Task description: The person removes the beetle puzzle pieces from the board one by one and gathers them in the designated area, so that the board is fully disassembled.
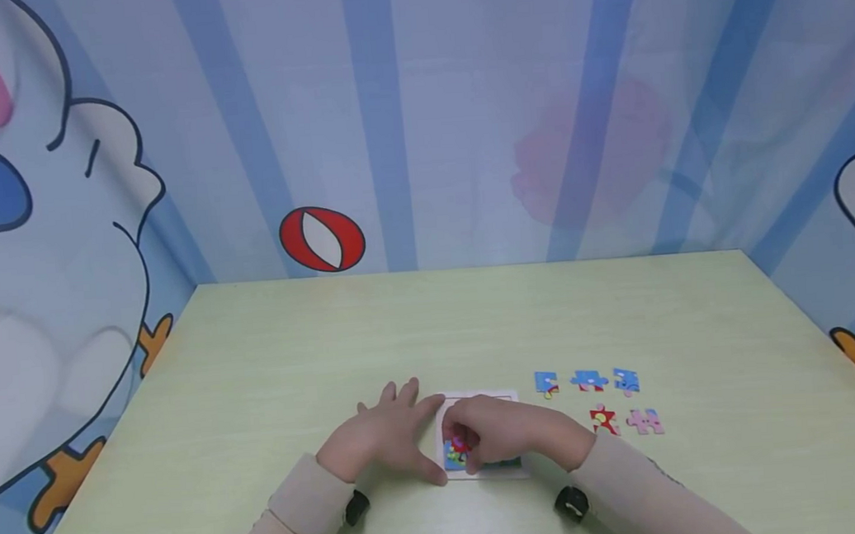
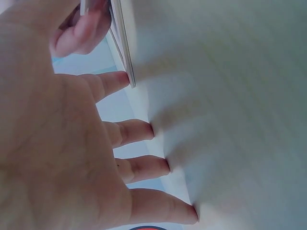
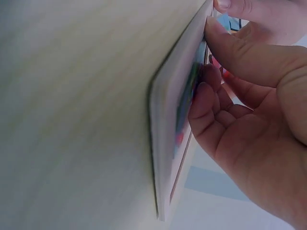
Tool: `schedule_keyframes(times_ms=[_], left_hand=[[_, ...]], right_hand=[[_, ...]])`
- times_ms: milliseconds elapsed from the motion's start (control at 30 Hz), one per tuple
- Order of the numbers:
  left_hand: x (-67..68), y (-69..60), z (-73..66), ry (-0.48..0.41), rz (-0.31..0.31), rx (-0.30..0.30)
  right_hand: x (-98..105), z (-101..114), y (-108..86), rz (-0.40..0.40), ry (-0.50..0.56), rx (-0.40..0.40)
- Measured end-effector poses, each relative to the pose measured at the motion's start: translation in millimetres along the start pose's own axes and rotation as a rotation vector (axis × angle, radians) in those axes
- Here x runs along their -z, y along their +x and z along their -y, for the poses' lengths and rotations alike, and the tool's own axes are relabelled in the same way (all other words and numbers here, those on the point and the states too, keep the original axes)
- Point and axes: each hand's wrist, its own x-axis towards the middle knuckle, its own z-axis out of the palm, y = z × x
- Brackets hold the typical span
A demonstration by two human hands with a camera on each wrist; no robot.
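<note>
A small white-bordered puzzle board [image 1: 497, 474] lies flat on the table, with a colourful picture partly filled in at its lower part. My left hand [image 1: 387, 434] is spread at its left side, thumb and index finger touching the border. The left wrist view shows the other fingertips [image 2: 160, 165] resting on the table. Over the board, my right hand [image 1: 502, 431] has curled fingers and pinches a small puzzle piece [image 3: 216, 62] with red or pink on it. Those fingers mostly hide the piece and much of the board.
Several loose puzzle pieces lie right of the board: a blue one [image 1: 546, 382], blue-and-red one [image 1: 589, 380], another blue one [image 1: 626, 380], red-and-yellow one [image 1: 603, 420] and pink one [image 1: 644, 421]. The pale table [image 1: 291, 343] ends at a printed curtain [image 1: 448, 133].
</note>
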Motion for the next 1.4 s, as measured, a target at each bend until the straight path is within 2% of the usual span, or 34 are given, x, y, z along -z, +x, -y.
schedule_keyframes(times_ms=[300,600,900,1133,1400], left_hand=[[-0.2,-0.5,-0.2,-0.002,0.003,0.001],[0.5,-0.8,-1.1,0.005,-0.009,0.005],[0.0,-1.7,-2.2,-0.017,-0.022,0.014],[0.0,-2.3,-2.3,-0.023,-0.020,0.008],[1.3,-2.8,-3.3,-0.024,-0.016,0.006]], right_hand=[[0.7,-3.0,-3.4,-0.014,0.005,0.079],[8.2,-11.9,-12.4,-0.045,0.114,0.104],[26.0,-20.8,-42.2,-0.095,0.202,0.062],[31.8,-30.6,-69.0,-0.144,0.170,0.036],[34.9,-39.3,-94.0,-0.151,0.141,0.034]])
